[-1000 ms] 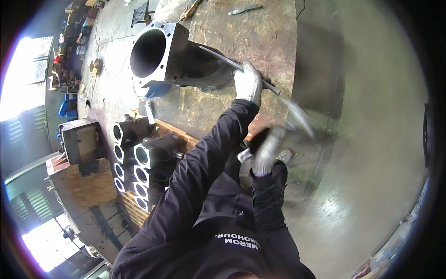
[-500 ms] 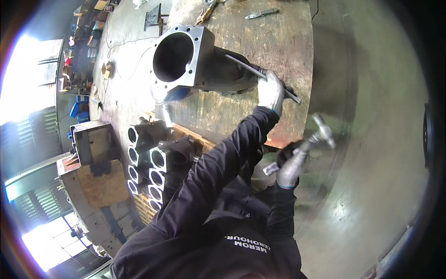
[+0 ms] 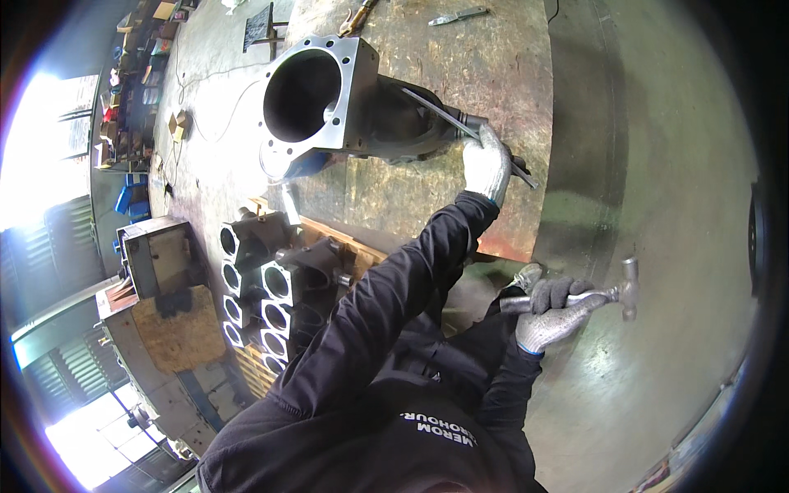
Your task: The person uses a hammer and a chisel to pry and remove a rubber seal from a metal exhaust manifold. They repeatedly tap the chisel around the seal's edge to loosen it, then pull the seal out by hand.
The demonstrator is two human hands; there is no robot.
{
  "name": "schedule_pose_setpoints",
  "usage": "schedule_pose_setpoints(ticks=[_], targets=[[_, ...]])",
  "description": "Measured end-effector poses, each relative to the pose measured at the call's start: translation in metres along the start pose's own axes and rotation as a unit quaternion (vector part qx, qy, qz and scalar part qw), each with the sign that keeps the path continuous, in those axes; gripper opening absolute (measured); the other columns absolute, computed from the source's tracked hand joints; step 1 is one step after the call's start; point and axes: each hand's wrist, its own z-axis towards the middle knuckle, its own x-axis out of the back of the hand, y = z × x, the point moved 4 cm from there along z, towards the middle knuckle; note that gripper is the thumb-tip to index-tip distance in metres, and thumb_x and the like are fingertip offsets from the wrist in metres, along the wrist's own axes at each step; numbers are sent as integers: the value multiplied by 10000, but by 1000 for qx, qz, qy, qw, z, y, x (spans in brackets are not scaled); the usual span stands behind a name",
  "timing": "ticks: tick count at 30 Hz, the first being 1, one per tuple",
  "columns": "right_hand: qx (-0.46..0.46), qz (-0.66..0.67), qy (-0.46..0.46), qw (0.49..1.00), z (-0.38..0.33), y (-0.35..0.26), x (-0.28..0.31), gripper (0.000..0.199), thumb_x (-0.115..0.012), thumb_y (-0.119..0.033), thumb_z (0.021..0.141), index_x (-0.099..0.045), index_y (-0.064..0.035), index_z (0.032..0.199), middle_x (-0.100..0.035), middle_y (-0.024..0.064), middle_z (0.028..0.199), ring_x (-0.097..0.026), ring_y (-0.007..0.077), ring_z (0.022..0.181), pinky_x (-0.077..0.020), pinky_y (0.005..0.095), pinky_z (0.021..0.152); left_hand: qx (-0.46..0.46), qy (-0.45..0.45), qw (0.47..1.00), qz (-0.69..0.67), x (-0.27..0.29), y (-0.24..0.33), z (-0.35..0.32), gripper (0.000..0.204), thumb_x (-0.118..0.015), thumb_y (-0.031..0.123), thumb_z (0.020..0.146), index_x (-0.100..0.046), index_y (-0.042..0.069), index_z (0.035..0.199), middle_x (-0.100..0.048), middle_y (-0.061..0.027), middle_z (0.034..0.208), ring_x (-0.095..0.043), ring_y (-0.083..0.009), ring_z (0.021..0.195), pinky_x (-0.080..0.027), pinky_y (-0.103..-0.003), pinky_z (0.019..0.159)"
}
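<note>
A large dark metal casting lies on its side on the workbench. Its machined flange has bolt holes around a wide round bore. My gloved left hand is closed around a long steel bar, slanting across the casting's narrow end. One tip of the bar rests over the casting's side; whether it touches is hard to tell. The other end sticks out past my hand. Out beyond the bench edge, my gloved right hand grips a hammer by its handle, the head pointing away to the right.
The worn bench top carries a scraper-like tool and wooden-handled pliers or a similar tool at the far side. Several similar castings stand on a wooden pallet at left, near a metal cabinet. Concrete floor lies right.
My right hand has swung the hammer outward to the right and lower, away from the bar. My left hand stays on the bar at nearly the same spot.
</note>
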Motion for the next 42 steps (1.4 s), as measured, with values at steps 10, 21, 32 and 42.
schedule_pose_setpoints(ticks=[10, 21, 32, 42], targets=[[-107, -54, 84, 989, -9, 33, 18, 455, -494, -563, 998, -486, -139, 832, -353, -12, 593, -303, 89, 412, -249, 241, 340, -13, 1, 1000, 10, 11, 0, 11, 288, -419, 325, 1041, -386, 49, 965, -462, -86, 641, -562, -256, 494, -536, -441, 460], [-27, 109, 9, 994, -11, 12, 17, 454, -508, -519, 1003, -522, -85, 873, -311, -11, 563, -212, 89, 364, -216, 241, 301, -14, -10, 1000, 15, 11, -12, 11, 287, -459, 306, 1023, -368, 49, 933, -463, -91, 647, -543, -262, 465, -524, -451, 430], [84, 148, 34, 985, -20, 22, -33, 439, -515, -503, 1004, -547, -99, 837, -302, -30, 554, -236, 87, 387, -223, 256, 331, 26, -30, 999, -19, 12, 2, -4, 340, -466, 323, 1013, -399, 34, 848, -456, -93, 617, -552, -270, 452, -520, -467, 414], [11, 90, 51, 995, -28, 37, -23, 418, -516, -506, 1003, -521, -137, 807, -285, -50, 555, -236, 71, 402, -243, 255, 338, 61, -25, 998, -19, 11, 17, -16, 259, -451, 280, 1032, -395, 55, 916, -474, -72, 636, -560, -241, 472, -529, -424, 466]])
